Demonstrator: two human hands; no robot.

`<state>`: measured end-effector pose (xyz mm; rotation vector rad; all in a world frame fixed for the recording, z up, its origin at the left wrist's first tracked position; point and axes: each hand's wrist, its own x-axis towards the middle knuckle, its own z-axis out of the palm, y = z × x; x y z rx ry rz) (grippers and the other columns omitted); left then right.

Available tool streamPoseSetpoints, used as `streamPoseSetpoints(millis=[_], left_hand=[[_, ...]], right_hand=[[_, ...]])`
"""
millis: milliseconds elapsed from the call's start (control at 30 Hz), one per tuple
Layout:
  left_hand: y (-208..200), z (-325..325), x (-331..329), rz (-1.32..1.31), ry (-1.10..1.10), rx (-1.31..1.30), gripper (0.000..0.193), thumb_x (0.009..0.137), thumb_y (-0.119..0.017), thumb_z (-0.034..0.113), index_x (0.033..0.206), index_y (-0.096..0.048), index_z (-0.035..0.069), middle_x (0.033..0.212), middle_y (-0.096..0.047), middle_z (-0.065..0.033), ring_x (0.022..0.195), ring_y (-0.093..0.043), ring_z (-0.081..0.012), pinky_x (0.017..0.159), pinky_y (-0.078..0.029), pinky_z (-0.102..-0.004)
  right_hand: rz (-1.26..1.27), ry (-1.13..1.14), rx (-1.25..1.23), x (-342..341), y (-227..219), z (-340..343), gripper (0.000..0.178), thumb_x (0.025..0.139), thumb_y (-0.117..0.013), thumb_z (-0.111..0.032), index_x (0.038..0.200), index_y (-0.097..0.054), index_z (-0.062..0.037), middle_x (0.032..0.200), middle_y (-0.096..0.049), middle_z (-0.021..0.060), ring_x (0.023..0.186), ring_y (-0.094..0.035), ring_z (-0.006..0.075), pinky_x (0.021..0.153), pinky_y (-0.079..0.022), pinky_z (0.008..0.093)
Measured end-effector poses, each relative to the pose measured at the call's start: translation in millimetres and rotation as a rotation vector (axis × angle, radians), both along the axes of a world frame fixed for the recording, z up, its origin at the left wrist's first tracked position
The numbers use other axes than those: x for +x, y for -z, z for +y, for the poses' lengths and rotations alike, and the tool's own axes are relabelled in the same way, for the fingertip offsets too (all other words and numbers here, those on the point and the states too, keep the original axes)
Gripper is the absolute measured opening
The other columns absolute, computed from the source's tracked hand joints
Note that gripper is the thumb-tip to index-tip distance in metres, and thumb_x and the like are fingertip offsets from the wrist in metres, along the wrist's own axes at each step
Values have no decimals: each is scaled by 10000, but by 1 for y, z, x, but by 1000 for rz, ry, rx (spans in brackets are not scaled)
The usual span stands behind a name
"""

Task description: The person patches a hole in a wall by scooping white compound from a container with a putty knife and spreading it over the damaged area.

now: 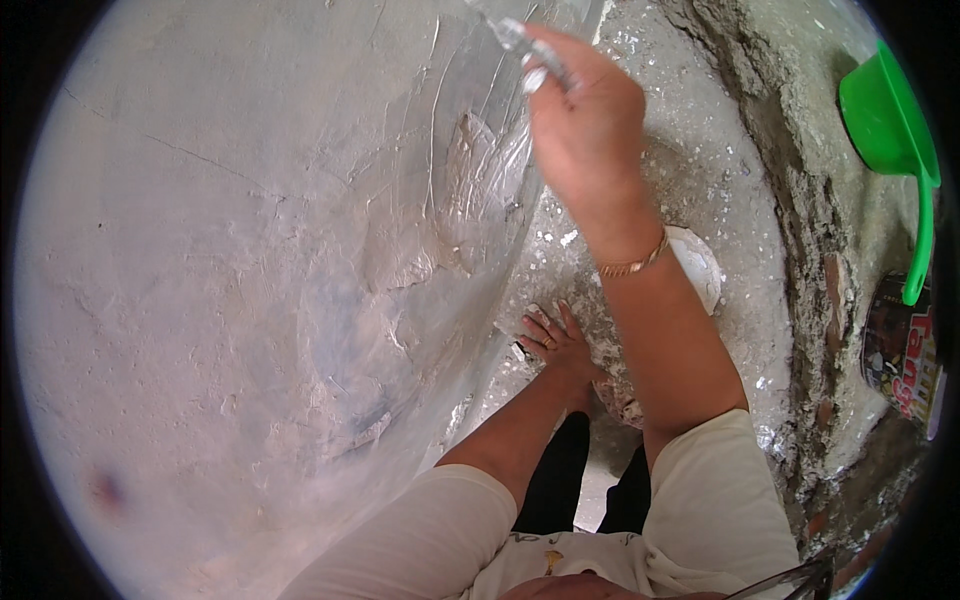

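Hand tool [520,42], slim, blurred, white-smeared — raised near the grey plastered surface [250,260], upper centre. Right hand [592,130]: grip closed round the tool. Left hand [557,350]: fingers spread, nothing held. Handling, judged: light, stiff, slippery where smeared; best held mid-handle — clear of the tip.
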<state>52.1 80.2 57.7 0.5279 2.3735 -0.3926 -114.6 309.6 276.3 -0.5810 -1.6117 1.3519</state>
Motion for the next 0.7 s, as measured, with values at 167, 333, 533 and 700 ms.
streamPoseSetpoints(millis=[167,333,533,700], left_hand=[[12,-12,2,157,38,-23,1583,466,-894,502,1442,219,-57,1396,147,-516,1287,210,-665,959,61,-803],[21,-9,8,227,91,-32,1575,475,-891,497,1441,223,-57,1403,148,-509,1286,213,-664,959,62,-803],[12,5,4,176,4,16,1567,487,-886,497,1440,229,-55,1416,151,-495,1286,218,-662,958,62,-804],[-1,-3,-2,68,-10,-29,1558,480,-883,510,1450,197,-55,1422,133,-492,1296,189,-662,970,48,-799]], right_hand=[[68,-297,77,43,-4,-55,373,757,-516,64,1097,-656,1,1008,-672,201,888,-665,334,779,-539,353],[109,-328,-86,59,11,-47,373,785,-501,96,1114,-652,9,980,-671,170,833,-645,231,729,-520,304],[74,-53,79,19,-5,-4,359,827,-524,90,1143,-658,-17,924,-682,98,759,-608,109,678,-507,250],[96,-184,214,36,-13,-46,469,735,-471,124,1150,-651,-2,1049,-685,158,942,-676,245,806,-534,318]])
